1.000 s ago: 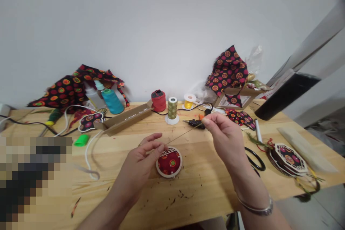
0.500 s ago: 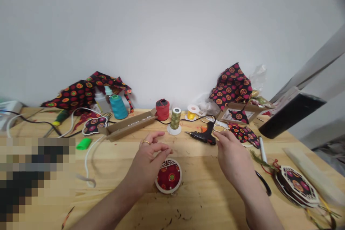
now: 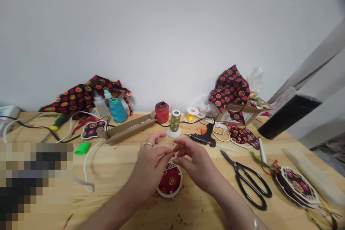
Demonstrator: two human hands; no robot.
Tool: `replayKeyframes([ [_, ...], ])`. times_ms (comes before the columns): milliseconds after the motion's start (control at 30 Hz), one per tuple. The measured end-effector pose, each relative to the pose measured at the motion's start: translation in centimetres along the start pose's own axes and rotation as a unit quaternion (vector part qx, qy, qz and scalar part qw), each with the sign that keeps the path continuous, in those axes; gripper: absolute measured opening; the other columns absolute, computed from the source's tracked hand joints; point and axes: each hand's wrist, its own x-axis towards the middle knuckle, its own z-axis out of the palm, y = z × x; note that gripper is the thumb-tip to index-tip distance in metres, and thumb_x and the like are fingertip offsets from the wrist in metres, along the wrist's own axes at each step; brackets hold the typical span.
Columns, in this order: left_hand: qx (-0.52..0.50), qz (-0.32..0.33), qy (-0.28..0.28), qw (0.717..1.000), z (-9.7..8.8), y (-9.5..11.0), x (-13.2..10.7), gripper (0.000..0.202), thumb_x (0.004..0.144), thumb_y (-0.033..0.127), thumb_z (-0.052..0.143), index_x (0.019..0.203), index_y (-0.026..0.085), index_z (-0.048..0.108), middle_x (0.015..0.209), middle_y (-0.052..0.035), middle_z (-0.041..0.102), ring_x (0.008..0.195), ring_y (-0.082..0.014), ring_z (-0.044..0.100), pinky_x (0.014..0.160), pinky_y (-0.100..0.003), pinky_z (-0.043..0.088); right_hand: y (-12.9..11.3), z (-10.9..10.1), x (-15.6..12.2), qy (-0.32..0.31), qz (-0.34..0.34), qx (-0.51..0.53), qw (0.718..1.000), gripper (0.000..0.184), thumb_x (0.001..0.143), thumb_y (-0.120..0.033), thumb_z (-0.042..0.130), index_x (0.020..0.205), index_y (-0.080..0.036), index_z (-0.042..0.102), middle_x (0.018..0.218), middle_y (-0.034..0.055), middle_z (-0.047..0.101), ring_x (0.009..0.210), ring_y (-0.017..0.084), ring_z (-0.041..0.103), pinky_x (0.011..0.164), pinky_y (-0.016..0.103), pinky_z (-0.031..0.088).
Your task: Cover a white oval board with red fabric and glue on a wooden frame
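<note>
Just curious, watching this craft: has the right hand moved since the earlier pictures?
Yes: the right hand has moved left, away from the glue gun, and now sits by the left hand, over the red disc.

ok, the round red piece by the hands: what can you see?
A round ornament: red patterned fabric with a small green-and-orange medallion in a pale wooden rim with fretwork at the top. It lies flat on the wooden table, below the left hand and right hand, which partly hide it; contact unclear.
</note>
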Motion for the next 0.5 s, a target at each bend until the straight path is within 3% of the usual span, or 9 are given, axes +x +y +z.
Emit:
replayKeyframes([
  [133, 0.026, 0.013, 0.014, 0.999, -0.1, 0.1, 0.4, 0.029, 0.086, 0.023, 0.046, 0.074, 0.024, 0.072, 0.125, -0.0099, 0.048, 0.114, -0.0301, 0.045, 0.093, -0.051, 0.037, -1.0, -0.4, 0.7, 0.009, -0.04, -0.135, 0.99, 0.014, 0.076, -0.009, 0.057, 0.079, -0.018, 0.067, 0.073, 0.0013, 0.066, 0.069, 0.015, 0.058, 0.066, 0.027, 0.044],
  [200, 0.038, 0.018, 0.024, 0.999, -0.1, 0.2, 0.5, 0.03, 0.087, 0.021, 0.045, 0.075, 0.024, 0.072, 0.125, -0.0101, 0.049, 0.115, -0.0296, 0.044, 0.092, -0.049, 0.038, -1.5, -0.5, 1.0, 0.011, -0.068, -0.195, 0.978, 0.016, 0.079, -0.01, 0.055, 0.07, -0.018, 0.065, 0.069, 0.0011, 0.065, 0.067, 0.014, 0.057, 0.063, 0.026, 0.041],
  [500, 0.032, -0.021, 0.061, 0.997, 0.1, -0.7, 1.1, 0.025, 0.087, 0.024, 0.046, 0.078, 0.021, 0.069, 0.13, -0.0102, 0.045, 0.102, -0.0269, 0.052, 0.092, -0.051, 0.039, -3.6, -1.6, 3.7, -0.005, -0.129, -0.338, 0.932, 0.018, 0.08, -0.01, 0.054, 0.066, -0.017, 0.061, 0.065, 0.0027, 0.062, 0.062, 0.015, 0.054, 0.058, 0.026, 0.039],
])
